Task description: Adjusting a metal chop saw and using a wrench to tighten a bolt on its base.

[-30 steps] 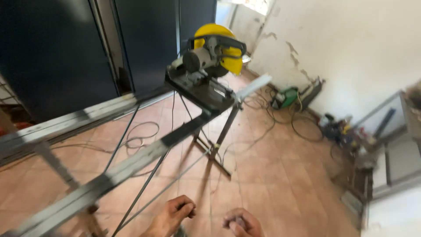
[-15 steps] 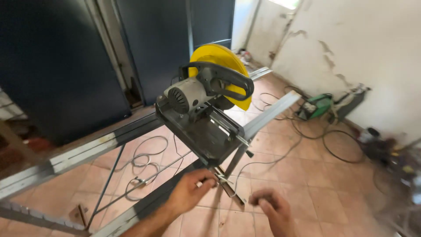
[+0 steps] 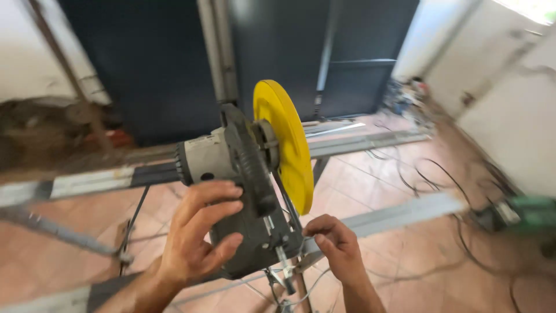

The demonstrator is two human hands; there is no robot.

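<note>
A chop saw (image 3: 243, 174) with a yellow blade guard (image 3: 284, 145) and grey motor housing stands on a stand right in front of me. My left hand (image 3: 200, 235) is spread against the saw's dark base and handle, fingers apart. My right hand (image 3: 336, 243) has its fingers pinched at the clamp screw (image 3: 285, 268) on the front edge of the base. A long grey metal bar (image 3: 399, 214) lies across the saw bed and runs out to the right.
More metal bars (image 3: 359, 142) lie behind the saw, before a dark door (image 3: 150, 64). Cables (image 3: 428, 179) trail over the tiled floor (image 3: 370, 179). A green machine (image 3: 527, 211) sits by the white wall at right. Clutter lies in the far corner (image 3: 408, 93).
The view has closed in on the saw, which now fills the middle. Both hands have risen from the bottom edge to the saw's base, left on the body, right at the clamp.
</note>
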